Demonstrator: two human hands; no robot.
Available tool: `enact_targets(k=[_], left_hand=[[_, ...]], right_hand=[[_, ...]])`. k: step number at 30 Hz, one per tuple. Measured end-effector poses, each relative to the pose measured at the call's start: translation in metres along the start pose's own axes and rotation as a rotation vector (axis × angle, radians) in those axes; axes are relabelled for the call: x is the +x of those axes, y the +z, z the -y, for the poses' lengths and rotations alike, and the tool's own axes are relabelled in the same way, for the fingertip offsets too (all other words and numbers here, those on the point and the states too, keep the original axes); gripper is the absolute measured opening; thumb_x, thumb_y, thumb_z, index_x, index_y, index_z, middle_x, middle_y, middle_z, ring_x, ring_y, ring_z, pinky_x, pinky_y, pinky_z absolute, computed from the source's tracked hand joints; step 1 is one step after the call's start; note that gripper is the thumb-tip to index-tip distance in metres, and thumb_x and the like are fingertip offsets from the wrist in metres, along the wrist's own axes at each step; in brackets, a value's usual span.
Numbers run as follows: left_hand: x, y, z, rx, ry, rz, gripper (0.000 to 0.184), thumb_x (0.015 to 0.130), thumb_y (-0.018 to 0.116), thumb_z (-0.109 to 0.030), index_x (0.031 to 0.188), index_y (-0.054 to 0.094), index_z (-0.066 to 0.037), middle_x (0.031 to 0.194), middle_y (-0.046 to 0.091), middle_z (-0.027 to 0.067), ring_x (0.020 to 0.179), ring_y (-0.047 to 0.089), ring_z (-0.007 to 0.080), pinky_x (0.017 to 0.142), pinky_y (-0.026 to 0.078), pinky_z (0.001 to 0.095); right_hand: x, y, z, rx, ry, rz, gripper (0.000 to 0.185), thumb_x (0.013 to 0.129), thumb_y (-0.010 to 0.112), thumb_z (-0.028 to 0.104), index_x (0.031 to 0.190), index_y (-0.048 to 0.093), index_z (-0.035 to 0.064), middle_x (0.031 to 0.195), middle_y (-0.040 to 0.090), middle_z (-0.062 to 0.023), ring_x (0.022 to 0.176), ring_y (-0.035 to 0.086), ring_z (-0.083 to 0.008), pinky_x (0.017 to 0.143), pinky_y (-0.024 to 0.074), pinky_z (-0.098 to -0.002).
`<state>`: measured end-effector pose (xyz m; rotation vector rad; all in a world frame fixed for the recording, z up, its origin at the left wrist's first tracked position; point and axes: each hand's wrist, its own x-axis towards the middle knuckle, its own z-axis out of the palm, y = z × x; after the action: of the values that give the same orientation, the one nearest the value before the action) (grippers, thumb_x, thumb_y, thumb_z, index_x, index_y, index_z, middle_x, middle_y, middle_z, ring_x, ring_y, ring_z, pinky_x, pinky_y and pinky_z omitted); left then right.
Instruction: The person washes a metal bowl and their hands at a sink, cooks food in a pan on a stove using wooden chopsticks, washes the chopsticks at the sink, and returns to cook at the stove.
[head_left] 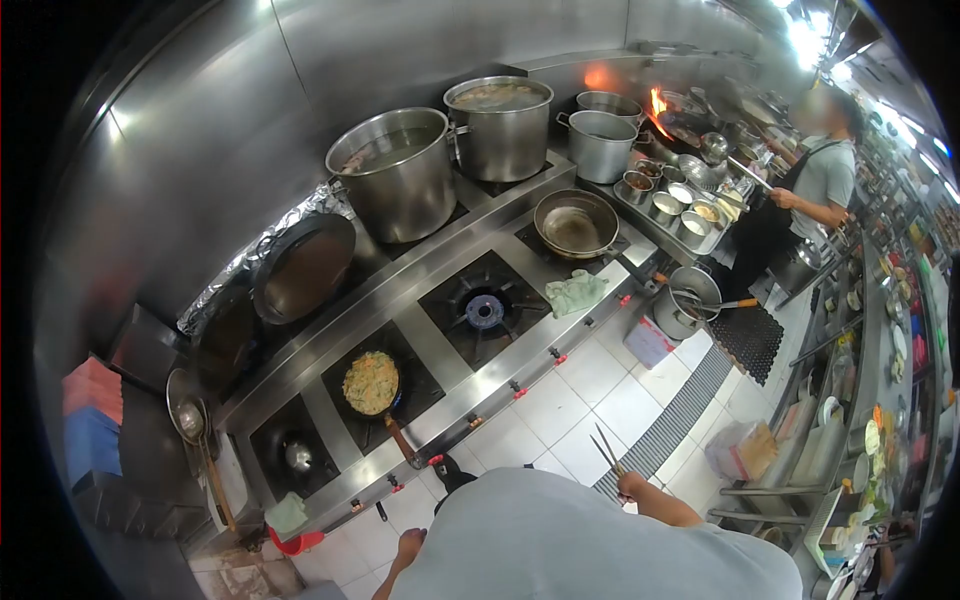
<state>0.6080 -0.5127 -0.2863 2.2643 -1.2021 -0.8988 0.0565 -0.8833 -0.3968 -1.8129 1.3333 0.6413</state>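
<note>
My right hand (631, 487) is closed round the rear end of a pair of slim tongs (607, 452), whose two thin prongs point up and apart over the floor. Low beside my body, by the stove's front edge, hangs my left hand (410, 545); its fingers are too small and turned away to make out. Nearest to it on the stove is a dark frying pan (395, 410) on a burner, its handle toward me. A flat, yellowish egg-like pancake with green bits (370, 383) lies in that pan.
Two big stockpots (395, 190) stand at the back, with a wok (577, 222) to their right. A lit-looking burner (485, 311) and a green cloth (577, 292) sit along the stove. At right a co-worker (825, 170) holds a ladle near flames. A bucket (686, 300) stands below.
</note>
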Motion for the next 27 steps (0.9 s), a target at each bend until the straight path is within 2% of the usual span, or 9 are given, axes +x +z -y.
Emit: enact_targets(k=[2, 5, 6, 9, 15, 16, 19, 20, 27], left_hand=[[-0.006, 0.025, 0.041, 0.053, -0.055, 0.029, 0.018, 0.080, 0.051, -0.021, 0.080, 0.062, -0.007, 0.074, 0.060, 0.0156, 0.077, 0.061, 0.0337, 0.067, 0.048, 0.0450], [-0.010, 0.040, 0.058, 0.126, -0.134, 0.069, 0.018, 0.080, 0.051, -0.022, 0.080, 0.062, -0.007, 0.073, 0.060, 0.0149, 0.076, 0.061, 0.0336, 0.067, 0.048, 0.0451], [-0.009, 0.042, 0.059, 0.132, -0.149, 0.073, 0.019, 0.080, 0.052, -0.022, 0.080, 0.062, -0.007, 0.073, 0.060, 0.0147, 0.076, 0.061, 0.0335, 0.067, 0.049, 0.0452], [-0.007, 0.043, 0.061, 0.146, -0.175, 0.073, 0.019, 0.080, 0.052, -0.023, 0.080, 0.062, -0.007, 0.073, 0.060, 0.0141, 0.076, 0.061, 0.0334, 0.066, 0.049, 0.0452], [-0.001, 0.041, 0.072, 0.167, -0.159, 0.025, 0.019, 0.079, 0.053, -0.025, 0.079, 0.062, -0.008, 0.072, 0.060, 0.0127, 0.074, 0.061, 0.0331, 0.066, 0.049, 0.0454], [0.003, 0.036, 0.068, 0.251, -0.037, 0.045, 0.019, 0.079, 0.053, -0.025, 0.080, 0.063, -0.008, 0.072, 0.059, 0.0126, 0.074, 0.061, 0.0328, 0.065, 0.049, 0.0451], [0.010, 0.017, 0.049, 0.423, 0.250, 0.054, 0.019, 0.079, 0.052, -0.025, 0.080, 0.063, -0.009, 0.071, 0.059, 0.0122, 0.073, 0.061, 0.0322, 0.064, 0.050, 0.0445], [0.014, 0.014, 0.047, 0.402, 0.242, 0.060, 0.019, 0.079, 0.052, -0.025, 0.080, 0.063, -0.009, 0.071, 0.059, 0.0122, 0.073, 0.061, 0.0322, 0.064, 0.050, 0.0445], [0.025, -0.001, 0.032, 0.334, 0.248, 0.049, 0.019, 0.080, 0.051, -0.025, 0.079, 0.064, -0.011, 0.070, 0.060, 0.0122, 0.071, 0.061, 0.0322, 0.064, 0.050, 0.0446]], right_hand=[[-0.001, -0.012, 0.012, 0.072, 0.067, 0.006, 0.018, 0.074, 0.062, 0.030, 0.078, 0.070, 0.0134, 0.080, 0.065, -0.0102, 0.078, 0.064, -0.0281, 0.065, 0.0529, -0.0402], [-0.035, -0.055, 0.057, 0.538, 0.362, -0.038, 0.025, 0.083, 0.044, 0.010, 0.069, 0.062, -0.0013, 0.056, 0.058, -0.0110, 0.039, 0.051, -0.0186, 0.035, 0.0393, -0.0333], [-0.041, -0.060, 0.064, 0.543, 0.362, -0.039, 0.025, 0.083, 0.044, 0.010, 0.069, 0.062, -0.0013, 0.056, 0.058, -0.0110, 0.039, 0.051, -0.0186, 0.035, 0.0393, -0.0333], [-0.020, -0.048, 0.052, 0.229, -0.005, -0.056, 0.027, 0.084, 0.043, 0.010, 0.068, 0.061, -0.0029, 0.055, 0.057, -0.0115, 0.038, 0.049, -0.0188, 0.034, 0.0385, -0.0332], [-0.005, -0.022, 0.044, 0.282, 0.039, 0.031, 0.024, 0.086, 0.041, 0.008, 0.080, 0.061, -0.0021, 0.057, 0.056, -0.0109, 0.038, 0.046, -0.0172, 0.033, 0.0356, -0.0331], [-0.003, -0.017, 0.039, 0.117, 0.007, 0.051, 0.021, 0.081, 0.051, 0.017, 0.087, 0.066, 0.0034, 0.074, 0.063, -0.0109, 0.061, 0.056, -0.0228, 0.052, 0.0452, -0.0356], [0.004, 0.006, 0.023, -0.098, -0.019, 0.054, 0.026, 0.074, 0.063, 0.026, 0.093, 0.071, 0.0097, 0.089, 0.069, -0.0109, 0.083, 0.066, -0.0275, 0.070, 0.0545, -0.0387], [0.000, 0.010, 0.019, -0.039, 0.060, 0.044, 0.025, 0.075, 0.063, 0.027, 0.091, 0.071, 0.0095, 0.090, 0.069, -0.0109, 0.082, 0.067, -0.0275, 0.070, 0.0543, -0.0392], [-0.012, 0.014, 0.007, -0.066, 0.025, 0.056, 0.024, 0.077, 0.063, 0.031, 0.082, 0.072, 0.0094, 0.085, 0.070, -0.0098, 0.078, 0.067, -0.0281, 0.069, 0.0537, -0.0406]])
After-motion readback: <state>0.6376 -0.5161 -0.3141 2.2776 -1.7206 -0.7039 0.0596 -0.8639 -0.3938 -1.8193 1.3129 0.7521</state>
